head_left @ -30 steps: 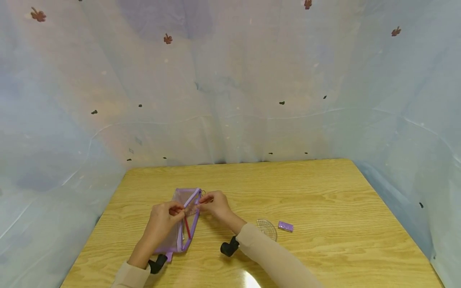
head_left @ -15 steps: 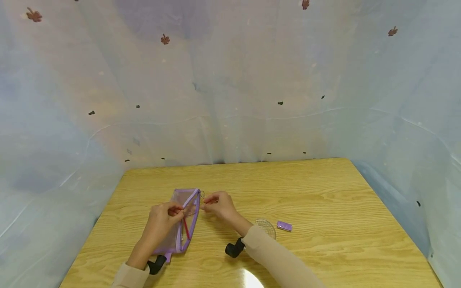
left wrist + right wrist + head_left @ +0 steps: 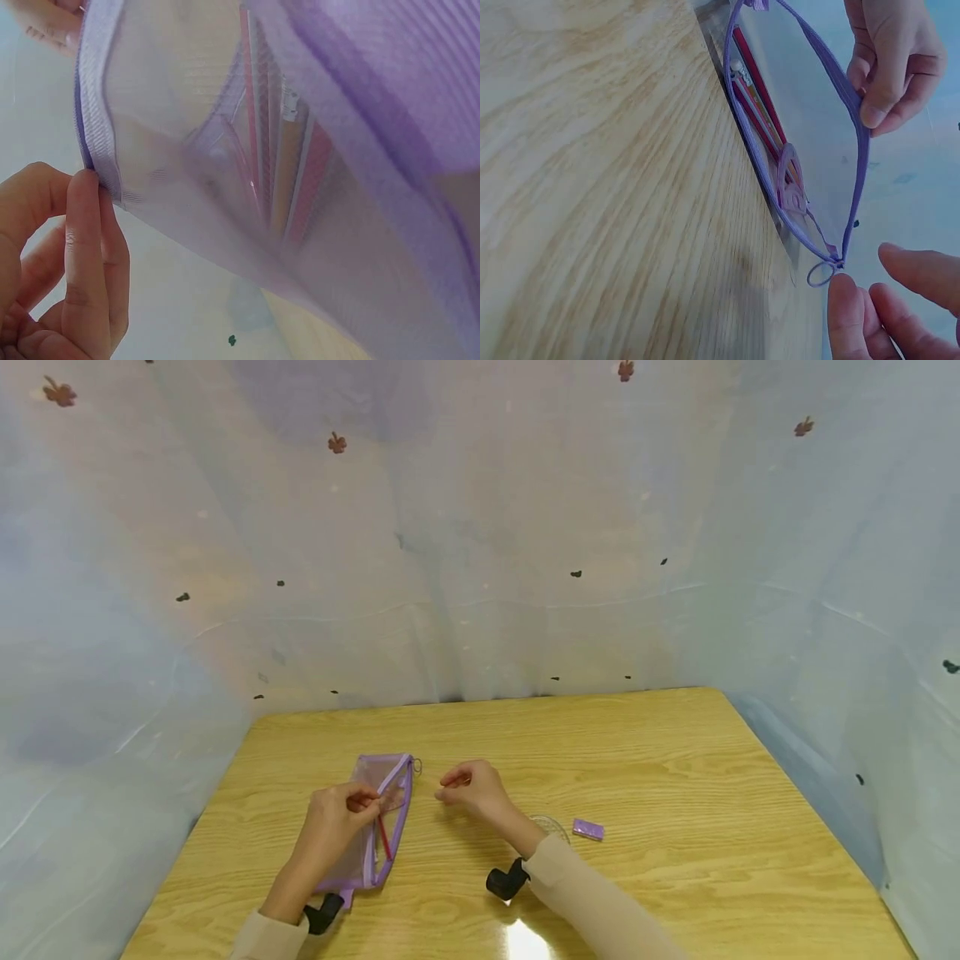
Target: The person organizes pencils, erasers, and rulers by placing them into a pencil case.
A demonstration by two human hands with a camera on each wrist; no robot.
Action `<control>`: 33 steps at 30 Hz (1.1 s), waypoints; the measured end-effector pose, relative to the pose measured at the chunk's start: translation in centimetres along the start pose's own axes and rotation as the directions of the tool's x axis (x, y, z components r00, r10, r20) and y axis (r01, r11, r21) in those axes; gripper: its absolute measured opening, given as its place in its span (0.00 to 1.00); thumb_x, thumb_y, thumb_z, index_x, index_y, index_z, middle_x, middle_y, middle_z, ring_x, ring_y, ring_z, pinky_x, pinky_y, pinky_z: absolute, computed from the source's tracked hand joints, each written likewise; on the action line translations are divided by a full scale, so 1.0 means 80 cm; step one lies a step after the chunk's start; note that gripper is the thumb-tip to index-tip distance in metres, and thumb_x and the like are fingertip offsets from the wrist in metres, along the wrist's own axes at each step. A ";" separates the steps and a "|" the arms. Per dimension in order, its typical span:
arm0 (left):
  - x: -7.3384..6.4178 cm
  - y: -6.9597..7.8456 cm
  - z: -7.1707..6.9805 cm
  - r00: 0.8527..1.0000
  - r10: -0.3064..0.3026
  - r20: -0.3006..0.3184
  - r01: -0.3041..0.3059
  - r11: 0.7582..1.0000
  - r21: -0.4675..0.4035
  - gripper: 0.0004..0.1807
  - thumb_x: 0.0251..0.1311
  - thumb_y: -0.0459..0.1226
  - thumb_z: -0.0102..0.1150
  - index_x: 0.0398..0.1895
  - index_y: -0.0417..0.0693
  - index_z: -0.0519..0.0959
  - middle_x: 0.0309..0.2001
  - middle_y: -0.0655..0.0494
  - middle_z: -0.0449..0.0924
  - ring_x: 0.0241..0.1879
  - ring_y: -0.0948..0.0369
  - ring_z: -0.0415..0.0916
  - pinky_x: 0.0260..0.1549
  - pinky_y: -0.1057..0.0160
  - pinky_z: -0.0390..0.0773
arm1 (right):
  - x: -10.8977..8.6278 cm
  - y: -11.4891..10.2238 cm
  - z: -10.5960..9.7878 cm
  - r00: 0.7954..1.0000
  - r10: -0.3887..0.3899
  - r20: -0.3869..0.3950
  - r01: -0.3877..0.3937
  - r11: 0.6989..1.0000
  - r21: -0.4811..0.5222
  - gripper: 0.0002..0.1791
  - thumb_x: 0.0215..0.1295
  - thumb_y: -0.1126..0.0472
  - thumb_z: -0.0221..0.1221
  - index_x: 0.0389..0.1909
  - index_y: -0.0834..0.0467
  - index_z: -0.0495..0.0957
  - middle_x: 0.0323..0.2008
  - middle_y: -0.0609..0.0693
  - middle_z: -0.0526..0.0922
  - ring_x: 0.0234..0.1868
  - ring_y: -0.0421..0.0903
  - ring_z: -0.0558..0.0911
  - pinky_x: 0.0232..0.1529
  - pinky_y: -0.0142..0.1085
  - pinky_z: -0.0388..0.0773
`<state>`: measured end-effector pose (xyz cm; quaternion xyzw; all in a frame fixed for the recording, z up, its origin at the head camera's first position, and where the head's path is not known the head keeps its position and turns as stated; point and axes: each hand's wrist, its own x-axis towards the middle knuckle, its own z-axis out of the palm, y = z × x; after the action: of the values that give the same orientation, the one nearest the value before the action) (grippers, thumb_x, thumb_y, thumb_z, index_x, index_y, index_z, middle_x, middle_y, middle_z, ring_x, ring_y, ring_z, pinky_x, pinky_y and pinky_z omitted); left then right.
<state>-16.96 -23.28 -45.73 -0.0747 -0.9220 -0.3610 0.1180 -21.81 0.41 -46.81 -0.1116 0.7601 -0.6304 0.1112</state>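
Observation:
My left hand (image 3: 333, 818) pinches the zipper edge of a purple mesh pencil case (image 3: 352, 864), whose mouth gapes open. Inside the case, the right wrist view shows several pencils (image 3: 759, 94) and a pale purple piece with a rounded loop (image 3: 787, 176), its kind unclear. A metal or cord ring (image 3: 821, 274) hangs at the zipper's end. To the right of the case, my right hand (image 3: 476, 789) hovers above the table. Its thumb and fingers stand apart in the right wrist view, with nothing between them.
A clear protractor (image 3: 551, 827) lies on the wooden table (image 3: 675, 760), partly hidden by the right forearm. Right of it is a small purple block (image 3: 588, 829), perhaps an eraser. A patterned cloth (image 3: 480, 543) hangs behind the table.
My right hand has drawn away from the pencil case's mouth, moving right. The left hand keeps its pinch on the edge. The head view has shifted slightly.

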 end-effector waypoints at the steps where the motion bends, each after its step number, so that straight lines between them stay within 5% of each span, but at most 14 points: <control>1: 0.000 0.000 0.000 1.000 0.003 -0.001 -0.003 1.000 0.002 0.03 0.54 0.28 0.70 0.31 0.36 0.86 0.26 0.57 0.82 0.26 0.63 0.79 0.25 0.68 0.80 | -0.002 0.000 -0.002 1.000 0.004 0.000 -0.004 1.000 -0.004 0.11 0.57 0.71 0.69 0.39 0.74 0.82 0.30 0.57 0.83 0.29 0.44 0.82 0.39 0.50 0.84; 19: 0.000 0.001 -0.001 1.000 -0.003 0.017 0.003 1.000 0.018 0.03 0.56 0.29 0.69 0.32 0.37 0.86 0.27 0.56 0.83 0.27 0.62 0.80 0.26 0.69 0.80 | -0.037 0.003 -0.045 1.000 0.008 -0.007 -0.008 0.999 -0.044 0.13 0.59 0.69 0.69 0.41 0.74 0.81 0.31 0.56 0.82 0.31 0.49 0.83 0.40 0.50 0.84; 33: 0.001 -0.001 0.001 1.000 0.016 0.013 -0.016 1.000 0.007 0.03 0.55 0.29 0.70 0.32 0.37 0.86 0.26 0.56 0.83 0.27 0.63 0.79 0.25 0.69 0.79 | -0.086 0.013 -0.084 0.994 0.024 -0.104 -0.032 0.997 -0.068 0.13 0.60 0.67 0.69 0.40 0.72 0.82 0.32 0.55 0.83 0.32 0.50 0.84 0.38 0.49 0.84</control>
<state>-17.08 -23.27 -45.84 -0.0837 -0.9235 -0.3561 0.1154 -17.40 8.99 -46.41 -0.0721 0.7879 -0.6067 0.0768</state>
